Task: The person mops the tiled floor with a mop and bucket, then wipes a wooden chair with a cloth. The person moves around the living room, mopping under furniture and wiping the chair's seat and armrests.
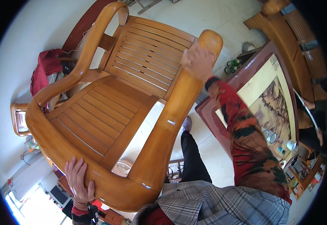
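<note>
A large varnished wooden armchair (148, 158) with slatted panels and thick rounded rails fills the middle of the view, tilted. My left hand (77, 181) lies on its near lower-left rail, fingers stretched out and thumb apart. At the far end of the right-hand rail is my right hand (199, 62), touching the wood and smeared by motion. Its fingers are too blurred to show whether anything is under them. A patterned red and dark sleeve (242, 127) covers my right arm.
To the right stands a dark red table (218, 118) with a landscape picture, glasses and a cup on top. Green bottles (232, 66) are beside it. More wooden furniture (283, 48) lines the far right. At left, a red cloth (45, 69) hangs near the wall.
</note>
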`<control>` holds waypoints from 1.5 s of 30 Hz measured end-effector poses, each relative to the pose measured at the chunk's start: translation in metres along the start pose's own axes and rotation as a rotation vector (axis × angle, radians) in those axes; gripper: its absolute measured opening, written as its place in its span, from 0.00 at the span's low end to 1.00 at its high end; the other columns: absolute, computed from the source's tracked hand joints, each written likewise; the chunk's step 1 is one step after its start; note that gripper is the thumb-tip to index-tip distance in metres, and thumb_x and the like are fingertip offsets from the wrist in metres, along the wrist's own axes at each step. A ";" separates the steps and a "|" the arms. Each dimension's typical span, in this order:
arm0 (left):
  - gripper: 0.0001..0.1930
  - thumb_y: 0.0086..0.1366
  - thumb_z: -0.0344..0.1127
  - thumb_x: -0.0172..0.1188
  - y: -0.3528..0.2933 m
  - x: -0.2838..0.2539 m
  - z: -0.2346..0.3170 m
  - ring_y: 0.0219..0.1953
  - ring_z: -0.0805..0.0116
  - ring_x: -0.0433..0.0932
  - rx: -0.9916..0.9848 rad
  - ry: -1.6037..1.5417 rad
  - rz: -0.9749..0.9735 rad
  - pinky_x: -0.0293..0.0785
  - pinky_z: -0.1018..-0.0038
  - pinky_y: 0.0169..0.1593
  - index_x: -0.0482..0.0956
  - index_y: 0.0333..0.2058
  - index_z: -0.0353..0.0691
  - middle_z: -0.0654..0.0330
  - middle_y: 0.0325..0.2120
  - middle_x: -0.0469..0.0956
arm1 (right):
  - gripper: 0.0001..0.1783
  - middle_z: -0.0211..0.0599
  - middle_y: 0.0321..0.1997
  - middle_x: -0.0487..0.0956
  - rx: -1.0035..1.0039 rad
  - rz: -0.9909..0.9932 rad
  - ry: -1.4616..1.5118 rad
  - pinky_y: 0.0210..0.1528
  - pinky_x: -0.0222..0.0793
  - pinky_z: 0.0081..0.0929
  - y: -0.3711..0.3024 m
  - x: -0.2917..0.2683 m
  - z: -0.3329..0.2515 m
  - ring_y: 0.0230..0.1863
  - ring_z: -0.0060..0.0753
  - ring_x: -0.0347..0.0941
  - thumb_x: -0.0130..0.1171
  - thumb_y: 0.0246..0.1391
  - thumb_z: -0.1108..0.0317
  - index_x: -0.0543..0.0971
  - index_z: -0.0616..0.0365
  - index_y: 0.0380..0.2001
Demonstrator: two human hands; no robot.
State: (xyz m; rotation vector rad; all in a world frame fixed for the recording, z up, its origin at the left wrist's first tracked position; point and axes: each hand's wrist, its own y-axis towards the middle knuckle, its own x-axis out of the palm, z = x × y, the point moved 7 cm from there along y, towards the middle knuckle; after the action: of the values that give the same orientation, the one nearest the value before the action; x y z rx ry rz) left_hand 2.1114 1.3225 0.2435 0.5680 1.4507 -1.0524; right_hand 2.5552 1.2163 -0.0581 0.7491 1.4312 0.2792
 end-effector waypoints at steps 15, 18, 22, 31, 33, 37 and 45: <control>0.28 0.67 0.49 0.46 0.012 -0.004 0.005 0.62 0.39 0.64 0.027 0.013 -0.039 0.50 0.44 0.66 0.72 0.55 0.31 0.43 0.56 0.71 | 0.17 0.37 0.35 0.80 0.107 -0.298 0.053 0.37 0.66 0.50 0.020 0.054 0.078 0.37 0.46 0.74 0.53 0.48 0.57 0.77 0.51 0.40; 0.29 0.68 0.51 0.45 0.011 -0.002 0.003 0.62 0.38 0.63 0.004 0.032 -0.049 0.50 0.43 0.66 0.70 0.56 0.31 0.43 0.57 0.70 | 0.19 0.39 0.45 0.79 0.275 -0.777 0.037 0.49 0.70 0.48 0.034 0.113 0.159 0.44 0.46 0.74 0.54 0.48 0.55 0.77 0.48 0.43; 0.30 0.68 0.53 0.45 0.009 -0.001 -0.001 0.63 0.38 0.63 -0.017 0.035 -0.061 0.50 0.43 0.66 0.69 0.57 0.31 0.42 0.57 0.69 | 0.22 0.42 0.48 0.77 0.569 -0.699 0.035 0.51 0.69 0.48 0.010 0.133 0.195 0.51 0.51 0.70 0.54 0.52 0.56 0.75 0.49 0.50; 0.30 0.67 0.51 0.47 0.019 -0.009 0.003 0.62 0.37 0.64 -0.020 0.006 -0.037 0.51 0.43 0.65 0.70 0.56 0.29 0.41 0.57 0.69 | 0.26 0.48 0.59 0.65 1.274 0.140 0.996 0.62 0.60 0.40 -0.110 0.017 -0.018 0.60 0.46 0.62 0.46 0.66 0.64 0.56 0.61 0.63; 0.30 0.67 0.50 0.47 0.020 -0.008 0.004 0.62 0.37 0.64 -0.029 0.007 -0.037 0.51 0.44 0.65 0.70 0.56 0.29 0.40 0.57 0.69 | 0.24 0.41 0.57 0.66 1.363 0.081 0.866 0.57 0.64 0.33 -0.118 0.025 -0.016 0.57 0.36 0.66 0.43 0.68 0.61 0.56 0.59 0.62; 0.30 0.66 0.50 0.49 0.015 -0.005 -0.001 0.62 0.38 0.64 -0.051 -0.006 -0.062 0.51 0.44 0.66 0.70 0.56 0.29 0.40 0.57 0.68 | 0.27 0.45 0.56 0.69 0.789 -0.067 0.232 0.58 0.63 0.34 -0.068 0.057 0.084 0.56 0.42 0.66 0.50 0.64 0.56 0.62 0.61 0.60; 0.33 0.58 0.55 0.49 -0.007 0.005 -0.020 0.61 0.35 0.64 -0.142 0.027 -0.104 0.49 0.41 0.65 0.73 0.51 0.31 0.41 0.55 0.70 | 0.27 0.54 0.56 0.72 0.811 -0.388 0.501 0.58 0.62 0.43 -0.038 0.111 0.217 0.58 0.56 0.65 0.55 0.58 0.52 0.74 0.64 0.50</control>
State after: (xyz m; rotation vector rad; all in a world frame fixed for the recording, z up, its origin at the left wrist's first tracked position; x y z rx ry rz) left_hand 2.0948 1.3349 0.2383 0.4099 1.5790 -1.0157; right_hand 2.7701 1.1898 -0.1767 1.0626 2.1637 -0.4855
